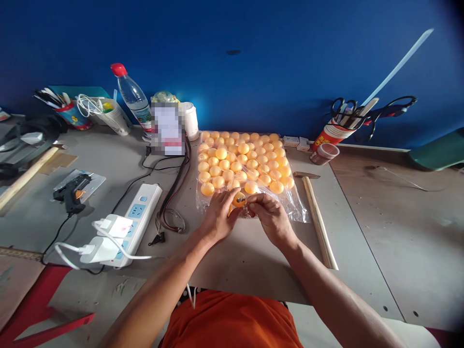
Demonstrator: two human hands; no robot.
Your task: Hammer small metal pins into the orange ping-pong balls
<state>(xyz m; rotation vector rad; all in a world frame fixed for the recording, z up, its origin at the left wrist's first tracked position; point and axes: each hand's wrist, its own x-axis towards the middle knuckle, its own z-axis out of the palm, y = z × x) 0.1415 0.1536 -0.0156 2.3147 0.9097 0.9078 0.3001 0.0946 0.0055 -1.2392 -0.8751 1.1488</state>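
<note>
Between the thumb and fingers of my left hand (222, 212) is an orange table tennis ball (239, 199) with a dark printed mark facing up. My right hand (270, 215) is just to its right, thumb and forefinger pinched together close to the ball. Whatever sits in that pinch is too small to make out; crinkled clear plastic shows beside the fingertips. Right beyond both hands lies a clear plastic bag (297, 210) full of orange table tennis balls (235, 166), packed in rows.
A hammer (319, 222) lies right of the bag. To the left are a white power strip (143, 208) with plugged-in chargers, black cables (174, 188) and a glue gun (74, 191). A water bottle (135, 99) and a red cup of tools (331, 133) stand by the blue wall.
</note>
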